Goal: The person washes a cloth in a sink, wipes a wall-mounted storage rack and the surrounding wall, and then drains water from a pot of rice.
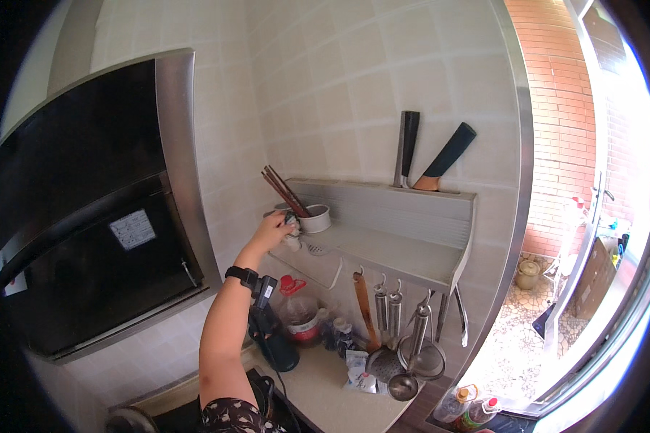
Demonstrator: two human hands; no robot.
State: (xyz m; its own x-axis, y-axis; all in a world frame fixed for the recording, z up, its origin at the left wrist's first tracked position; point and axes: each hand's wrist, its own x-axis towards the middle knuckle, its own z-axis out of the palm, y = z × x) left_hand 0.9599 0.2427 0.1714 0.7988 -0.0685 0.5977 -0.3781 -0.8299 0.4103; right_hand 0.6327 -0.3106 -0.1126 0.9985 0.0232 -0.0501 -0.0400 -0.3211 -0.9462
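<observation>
My left hand (273, 233), with a black strap and device on its wrist, is at the left end of a metal wall shelf (390, 249). Its fingers are closed on a crumpled cloth (291, 238), pale with a dark patch, partly hidden by the fingers. Just right of it, a white round cup (316, 219) stands on the shelf, beside brown chopsticks (286, 192) that lean to the upper left. Another container behind my hand is mostly hidden. My right hand is out of view.
Two dark-handled knives (445, 157) stand in the shelf's back slot. Below hang a wooden spatula (364, 308), a ladle (403, 386) and strainers (422, 357). A red-capped bottle (301, 319) and a white packet (362, 373) stand on the counter (325, 389). A range hood (176, 162) is left.
</observation>
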